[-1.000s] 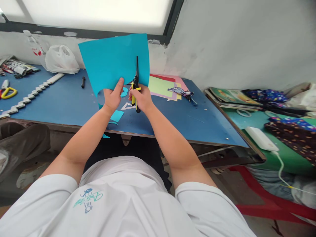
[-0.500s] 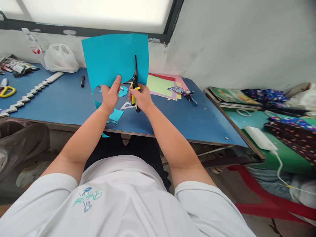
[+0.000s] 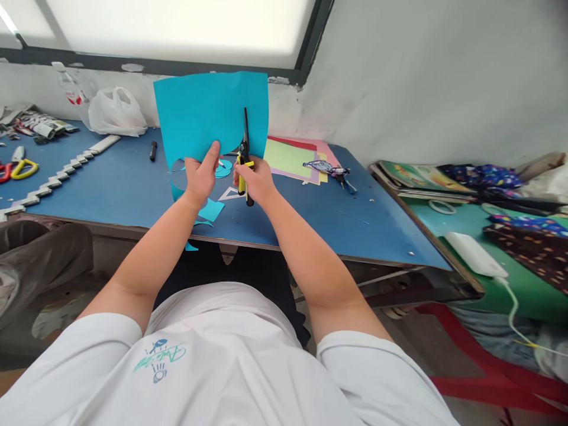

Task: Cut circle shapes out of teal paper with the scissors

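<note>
My left hand point(image 3: 200, 174) pinches the lower edge of a turquoise paper sheet point(image 3: 208, 115), held upright above the blue table point(image 3: 310, 207). Rounded pieces are cut out of the sheet's lower edge. My right hand point(image 3: 257, 180) grips black scissors with yellow handles point(image 3: 244, 157), blades pointing up against the sheet's right part. Turquoise offcuts point(image 3: 209, 210) and a white paper triangle point(image 3: 231, 193) lie on the table under my hands.
Coloured paper sheets point(image 3: 290, 158) and a patterned object point(image 3: 326, 167) lie right of my hands. A black marker point(image 3: 153, 150), white plastic bag point(image 3: 116, 112), folded white strip point(image 3: 62, 174) and yellow scissors point(image 3: 24, 168) are left. A green table point(image 3: 523, 284) with books and cloth stands right.
The turquoise sheet has turned slightly in my left hand, and the thumb has shifted along its edge. The scissors stay upright at the sheet. The view has dropped a little.
</note>
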`<state>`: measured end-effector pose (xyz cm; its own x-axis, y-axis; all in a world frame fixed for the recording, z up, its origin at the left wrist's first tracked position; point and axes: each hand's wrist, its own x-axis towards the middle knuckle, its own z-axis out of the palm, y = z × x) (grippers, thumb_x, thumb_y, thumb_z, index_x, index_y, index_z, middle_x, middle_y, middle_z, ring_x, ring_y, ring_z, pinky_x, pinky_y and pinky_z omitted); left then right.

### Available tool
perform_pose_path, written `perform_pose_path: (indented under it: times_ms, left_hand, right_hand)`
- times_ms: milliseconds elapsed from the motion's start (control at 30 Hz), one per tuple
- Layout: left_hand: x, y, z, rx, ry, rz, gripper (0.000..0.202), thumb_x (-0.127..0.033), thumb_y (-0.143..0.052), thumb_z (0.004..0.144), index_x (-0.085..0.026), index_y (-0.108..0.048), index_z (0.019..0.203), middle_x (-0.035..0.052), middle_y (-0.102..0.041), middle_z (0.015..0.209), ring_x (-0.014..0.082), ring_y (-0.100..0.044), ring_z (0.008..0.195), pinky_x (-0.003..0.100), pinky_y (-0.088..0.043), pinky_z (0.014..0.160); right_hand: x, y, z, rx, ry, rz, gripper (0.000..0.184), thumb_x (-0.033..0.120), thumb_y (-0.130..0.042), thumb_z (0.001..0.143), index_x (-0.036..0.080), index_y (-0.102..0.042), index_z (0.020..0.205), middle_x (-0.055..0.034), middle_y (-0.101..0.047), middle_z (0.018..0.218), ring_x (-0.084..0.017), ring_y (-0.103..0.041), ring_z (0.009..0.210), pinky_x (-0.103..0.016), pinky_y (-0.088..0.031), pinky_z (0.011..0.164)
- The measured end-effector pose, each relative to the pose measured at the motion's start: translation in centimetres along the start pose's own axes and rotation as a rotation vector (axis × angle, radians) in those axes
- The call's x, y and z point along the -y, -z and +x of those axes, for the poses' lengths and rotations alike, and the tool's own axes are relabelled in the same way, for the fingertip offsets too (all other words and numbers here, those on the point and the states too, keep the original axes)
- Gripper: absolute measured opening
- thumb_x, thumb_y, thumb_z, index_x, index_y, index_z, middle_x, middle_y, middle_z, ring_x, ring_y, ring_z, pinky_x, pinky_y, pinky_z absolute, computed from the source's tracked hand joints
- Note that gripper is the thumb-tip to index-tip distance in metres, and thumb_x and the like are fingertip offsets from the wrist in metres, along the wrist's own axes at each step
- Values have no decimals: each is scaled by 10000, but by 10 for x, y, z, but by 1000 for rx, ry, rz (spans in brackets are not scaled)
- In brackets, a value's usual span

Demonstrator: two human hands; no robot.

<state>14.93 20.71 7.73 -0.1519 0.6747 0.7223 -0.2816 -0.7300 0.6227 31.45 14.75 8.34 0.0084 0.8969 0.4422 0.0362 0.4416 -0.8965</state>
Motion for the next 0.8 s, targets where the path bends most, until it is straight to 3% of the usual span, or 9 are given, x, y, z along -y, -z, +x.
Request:
perform_pose_path:
  times_ms: [133,367,600,800]
  left_hand:
    - [-6,-1,-1,-38,-2,24,728,-935,-915,937,-264,-643,860,56,-666,845,239,-775,916,439,-726,835]
    - [-12,-2,0,-47,5,77,889,-1033,-843,923,-274,-421,728,5,-389,719,204,-642,730,461,-703,753]
    - [-8,0,2,-40,19,72,881,-1007,-833,946,-282,-375,745,28,-407,766,236,-627,807,502,-673,789]
    - [3,2,3,-79,11,50,895,-1026,-844,923,-282,-369,775,29,-424,804,230,-647,846,471,-657,771]
  right_hand:
    - [2,1,-1,7,3,-7,331,526,-881,955,273,-672,912,20,-682,706,-190,-665,640,-360,-610,662]
    - [4,-1,-1,14,-8,1,376,568,-886,922,277,-652,876,17,-677,692,-187,-658,644,-352,-616,655]
    - [5,-1,-2,17,-3,-16,430,616,-895,916,282,-629,866,17,-669,692,-185,-652,633,-360,-610,652]
    - [4,0,-3,21,2,-16,447,634,-892,924,278,-634,844,2,-667,704,-194,-657,639,-378,-613,659]
